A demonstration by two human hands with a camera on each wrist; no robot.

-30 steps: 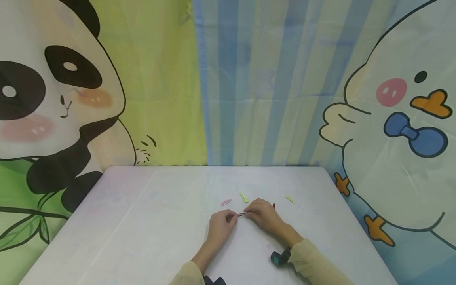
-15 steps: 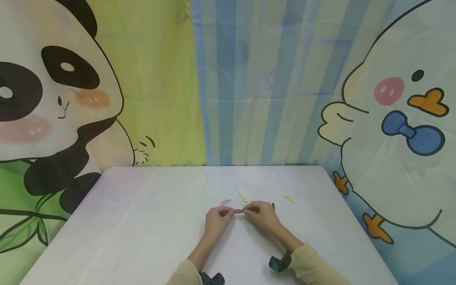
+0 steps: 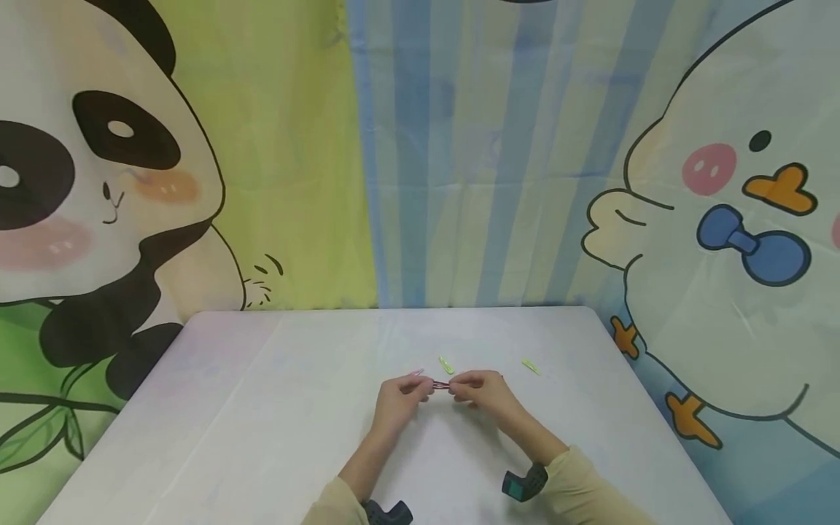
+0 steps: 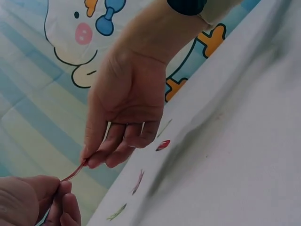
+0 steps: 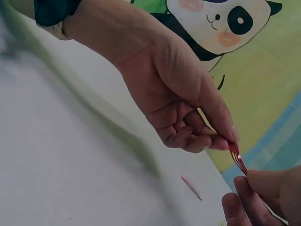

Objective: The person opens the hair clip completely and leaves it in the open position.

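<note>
A red snap hair clip [image 3: 441, 385] is held level in the air between my two hands. My left hand [image 3: 396, 402] pinches one end with thumb and fingertips, and my right hand [image 3: 487, 397] pinches the other. The right wrist view shows the clip's [image 5: 237, 157] metal strips bowed apart between the fingertips. Seen from the left wrist, it is a thin curved band. Beyond my left fingers a pink hair clip [image 3: 417, 372] is partly covered. A light green hair clip [image 3: 446, 365] lies just past the gap between my hands.
Another light green hair clip [image 3: 531, 366] lies farther right on the white table [image 3: 262, 423]. In the left wrist view a second red clip [image 4: 162, 145] lies on the table below my right hand. A printed curtain [image 3: 446, 160] hangs behind the table.
Both hands have risen slightly off the table with the red hair clip and tilted it level, so its strips show more. The loose clips stay where they were; the head view has shifted a little.
</note>
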